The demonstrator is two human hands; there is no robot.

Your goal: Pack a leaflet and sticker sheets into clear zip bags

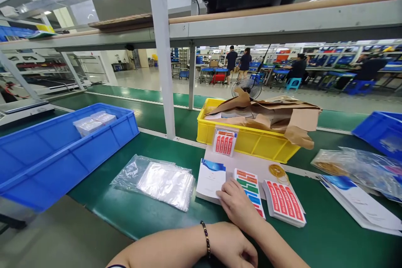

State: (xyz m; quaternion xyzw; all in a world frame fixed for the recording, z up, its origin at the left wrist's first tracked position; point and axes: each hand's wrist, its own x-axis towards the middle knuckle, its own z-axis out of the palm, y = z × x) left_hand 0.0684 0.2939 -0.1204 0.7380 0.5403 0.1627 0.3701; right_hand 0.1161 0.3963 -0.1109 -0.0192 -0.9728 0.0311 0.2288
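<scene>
A stack of white booklets [211, 178] with blue-trimmed tops lies flat on a green counter [103, 203], its near right corner beneath the fingertips of a worker's right hand [235, 203]. The fingers are loosely bent and close together; whether they grip any of the stack cannot be told. The left hand [234, 245], below a dark beaded bracelet [205, 238], lies nearer the camera beside the right wrist, its fingers half curled, with no item visible in it; its palm is hidden.

Just right of the booklets, partly behind the right hand, are multicolored labels [251, 188]. Farther right sits a pile of red labels [285, 201], with yellowish bands [277, 171] just beyond it. Clear bags [166, 182] lie to the left of the booklets. Behind them, a pack of red-striped cards [224, 142] leans against a yellow bin [251, 144] holding crumpled brown paper [273, 113].

A long blue bin [78, 157] at left holds wrapped packs [94, 122]. At far right are more booklets [361, 203], plastic bags [354, 165] and a second blue bin [381, 134]. In the background, people in dark clothes [231, 60] stand and sit across the workshop.
</scene>
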